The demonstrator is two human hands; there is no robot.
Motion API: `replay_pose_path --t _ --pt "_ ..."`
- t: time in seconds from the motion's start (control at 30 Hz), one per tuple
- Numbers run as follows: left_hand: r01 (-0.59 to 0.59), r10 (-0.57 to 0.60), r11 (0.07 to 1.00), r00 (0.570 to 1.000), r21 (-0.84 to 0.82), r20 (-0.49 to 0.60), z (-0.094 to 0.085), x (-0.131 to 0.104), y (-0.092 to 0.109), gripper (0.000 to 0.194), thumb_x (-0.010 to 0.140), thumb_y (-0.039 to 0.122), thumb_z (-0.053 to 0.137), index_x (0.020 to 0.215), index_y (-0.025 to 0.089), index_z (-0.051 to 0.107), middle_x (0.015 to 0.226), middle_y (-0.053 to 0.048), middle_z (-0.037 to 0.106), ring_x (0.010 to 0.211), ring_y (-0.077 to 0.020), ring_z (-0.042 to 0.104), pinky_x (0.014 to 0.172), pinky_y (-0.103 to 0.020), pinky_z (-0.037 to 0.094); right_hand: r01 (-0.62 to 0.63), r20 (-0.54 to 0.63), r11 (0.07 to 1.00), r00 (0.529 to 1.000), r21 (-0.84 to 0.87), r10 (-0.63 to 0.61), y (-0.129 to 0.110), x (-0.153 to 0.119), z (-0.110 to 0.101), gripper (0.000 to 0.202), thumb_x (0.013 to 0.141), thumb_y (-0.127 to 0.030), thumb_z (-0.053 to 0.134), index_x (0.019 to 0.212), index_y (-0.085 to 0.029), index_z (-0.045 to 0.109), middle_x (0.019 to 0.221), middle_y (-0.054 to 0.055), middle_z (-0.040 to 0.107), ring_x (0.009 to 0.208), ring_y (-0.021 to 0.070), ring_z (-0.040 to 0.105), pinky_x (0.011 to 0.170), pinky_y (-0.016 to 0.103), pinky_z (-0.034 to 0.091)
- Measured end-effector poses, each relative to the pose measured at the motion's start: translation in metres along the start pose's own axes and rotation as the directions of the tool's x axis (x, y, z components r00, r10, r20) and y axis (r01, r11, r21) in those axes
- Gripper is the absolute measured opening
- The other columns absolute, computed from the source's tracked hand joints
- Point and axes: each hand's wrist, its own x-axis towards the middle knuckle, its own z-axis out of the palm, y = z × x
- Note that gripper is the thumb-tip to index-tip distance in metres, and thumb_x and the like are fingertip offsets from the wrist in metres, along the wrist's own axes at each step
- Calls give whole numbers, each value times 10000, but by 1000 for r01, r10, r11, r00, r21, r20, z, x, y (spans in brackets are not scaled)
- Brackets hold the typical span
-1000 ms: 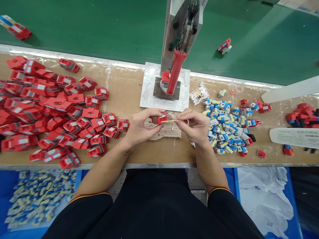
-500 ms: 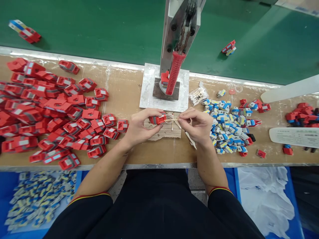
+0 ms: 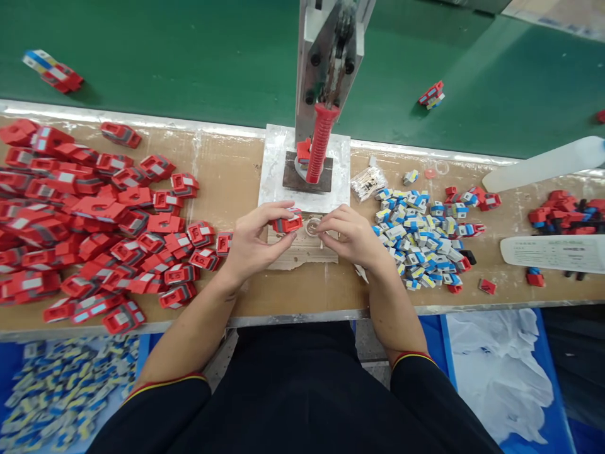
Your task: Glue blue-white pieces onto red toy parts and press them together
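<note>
My left hand (image 3: 255, 236) pinches a red toy car piece (image 3: 288, 222) with grey and white markings between thumb and fingers. Just to its right, my right hand (image 3: 347, 234) is closed at the fingertips over a small round dish (image 3: 312, 227). The thin cotton swab in those fingers is mostly hidden now. A white swab tip (image 3: 322, 244) shows below the fingertips; whether it belongs to the same swab I cannot tell. The dish sits on a piece of cardboard (image 3: 302, 255).
Behind my hands stands a hand press with a red handle (image 3: 322, 145) on a metal plate (image 3: 271, 170). Red car pieces (image 3: 99, 208) are heaped left, blue-white-yellow blocks (image 3: 416, 233) right. A bag of swabs (image 3: 368, 183) lies beside the plate. A green belt (image 3: 212, 63) runs behind.
My right hand has drawn the swab away from the red car piece and lowered its fingertips to the dish. My left hand still holds the piece, slightly turned. The whole view has shifted a little.
</note>
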Motion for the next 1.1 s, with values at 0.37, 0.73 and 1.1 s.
replay_pose_path --t 0.37,0.73,1.1 --pt "98 -114 983 989 -157 -97 1 2 -9 313 812 185 827 1109 209 732 1109 -54 804 1018 -207 793 962 -365 671 -639 -502 693 742 -332 444 50 -39 -64 336 951 -365 574 1229 -217 691 1245 137 720 1211 332 601 1094 541 449" --pt "109 -127 973 989 -205 -77 4 1 -7 301 808 231 841 1086 189 734 1131 -85 813 1033 -211 802 953 -338 667 -667 -497 720 698 -191 516 85 -34 -47 238 791 -314 724 1011 -224 725 1042 100 753 1047 312 620 1011 522 443" --pt "163 -163 927 986 -339 28 8 -3 3 443 840 404 878 1178 191 687 1106 -106 798 987 -214 806 902 -330 679 -160 -321 744 829 649 458 21 -17 -20 398 980 -589 488 1247 -306 572 1003 64 717 816 196 709 701 362 586"
